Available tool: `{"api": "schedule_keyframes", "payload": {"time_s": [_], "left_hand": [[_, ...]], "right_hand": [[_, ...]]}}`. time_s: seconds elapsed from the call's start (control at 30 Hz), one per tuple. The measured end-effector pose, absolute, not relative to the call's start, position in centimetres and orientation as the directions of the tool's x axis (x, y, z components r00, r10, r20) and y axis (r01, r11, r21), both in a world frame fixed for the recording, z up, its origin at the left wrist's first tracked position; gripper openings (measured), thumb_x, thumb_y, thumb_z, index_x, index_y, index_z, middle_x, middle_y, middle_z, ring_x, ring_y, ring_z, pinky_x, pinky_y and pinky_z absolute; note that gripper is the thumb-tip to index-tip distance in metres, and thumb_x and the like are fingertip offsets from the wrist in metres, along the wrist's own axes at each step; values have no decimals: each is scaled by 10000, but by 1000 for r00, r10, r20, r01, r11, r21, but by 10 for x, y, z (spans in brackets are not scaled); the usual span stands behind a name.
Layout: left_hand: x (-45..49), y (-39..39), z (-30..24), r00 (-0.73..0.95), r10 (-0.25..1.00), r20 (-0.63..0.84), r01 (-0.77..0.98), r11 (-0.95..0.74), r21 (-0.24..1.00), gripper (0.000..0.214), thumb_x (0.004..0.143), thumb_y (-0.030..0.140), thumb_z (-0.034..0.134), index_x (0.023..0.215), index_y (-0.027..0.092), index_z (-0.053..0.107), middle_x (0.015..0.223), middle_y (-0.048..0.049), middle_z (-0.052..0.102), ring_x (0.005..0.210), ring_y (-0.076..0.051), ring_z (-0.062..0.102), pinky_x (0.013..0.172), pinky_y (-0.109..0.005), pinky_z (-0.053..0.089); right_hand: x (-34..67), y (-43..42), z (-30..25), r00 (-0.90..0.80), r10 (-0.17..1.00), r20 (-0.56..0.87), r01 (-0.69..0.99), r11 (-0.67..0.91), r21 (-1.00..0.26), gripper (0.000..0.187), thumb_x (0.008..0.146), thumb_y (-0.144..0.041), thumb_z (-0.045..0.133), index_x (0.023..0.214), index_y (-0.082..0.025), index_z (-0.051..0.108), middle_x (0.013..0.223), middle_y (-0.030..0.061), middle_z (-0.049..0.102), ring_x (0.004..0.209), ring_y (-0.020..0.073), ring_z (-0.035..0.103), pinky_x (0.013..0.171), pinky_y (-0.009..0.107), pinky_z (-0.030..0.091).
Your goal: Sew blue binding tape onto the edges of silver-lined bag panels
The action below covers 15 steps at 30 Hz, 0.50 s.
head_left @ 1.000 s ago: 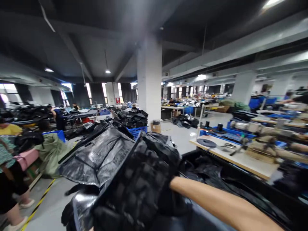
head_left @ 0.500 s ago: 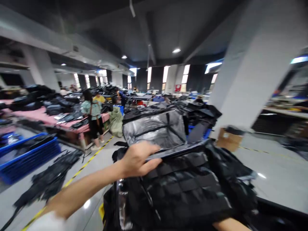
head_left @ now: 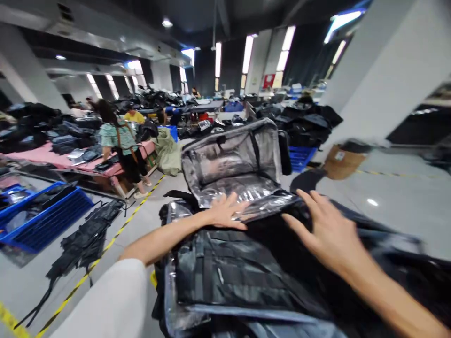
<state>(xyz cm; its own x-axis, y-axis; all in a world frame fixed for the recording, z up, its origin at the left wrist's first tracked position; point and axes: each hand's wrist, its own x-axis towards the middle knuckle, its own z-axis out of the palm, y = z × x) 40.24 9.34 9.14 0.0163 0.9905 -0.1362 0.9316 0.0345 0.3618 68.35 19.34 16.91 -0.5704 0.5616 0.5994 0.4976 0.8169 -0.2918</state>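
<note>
A black bag [head_left: 229,272] lies in front of me, with clear-looking shiny plastic along its edges. Its raised flap [head_left: 232,162] stands up at the far side and shows a silvery lining. My left hand [head_left: 227,211] rests on the shiny fold where flap and body meet, fingers spread. Over the right part of the same fold is my right hand [head_left: 329,230], also with fingers apart, its fingertips close to the black fabric. Whether the right fingertips touch the cloth I cannot tell. Neither hand grips anything visible.
At the left are blue crates [head_left: 59,220] and black straps [head_left: 84,239] on the floor beside a yellow-black line [head_left: 120,232]. A person [head_left: 120,141] stands at a pink table [head_left: 38,157]. Behind the bag are a black heap [head_left: 299,124], a cardboard box [head_left: 343,162] and a pillar [head_left: 380,70].
My left hand has let go of the bag's edge and spread its fingers. My right hand has risen from below onto the fold. The flap now stands higher, and the view has tilted down.
</note>
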Motion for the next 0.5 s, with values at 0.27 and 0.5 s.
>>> {"api": "schedule_keyframes", "payload": {"time_s": [0.27, 0.5], "left_hand": [[373, 102, -123, -39, 996, -80, 990, 49, 133, 1021, 758, 795, 637, 1601, 419, 201, 1686, -86, 74, 1498, -484, 87, 1183, -658, -22], [403, 159, -112, -73, 995, -72, 991, 81, 106, 967, 758, 675, 736, 1578, 370, 324, 1689, -59, -28, 1508, -479, -107, 1179, -666, 23]], "right_hand": [[659, 182, -127, -634, 707, 314, 668, 705, -241, 966, 840, -441, 650, 1625, -160, 162, 1678, 213, 140, 1537, 422, 147, 1197, 611, 264], [693, 192, -21, -567, 809, 156, 736, 582, -346, 764, 866, -414, 663, 1534, -143, 410, 1621, 210, 326, 1503, 374, 290, 1144, 539, 380]]}}
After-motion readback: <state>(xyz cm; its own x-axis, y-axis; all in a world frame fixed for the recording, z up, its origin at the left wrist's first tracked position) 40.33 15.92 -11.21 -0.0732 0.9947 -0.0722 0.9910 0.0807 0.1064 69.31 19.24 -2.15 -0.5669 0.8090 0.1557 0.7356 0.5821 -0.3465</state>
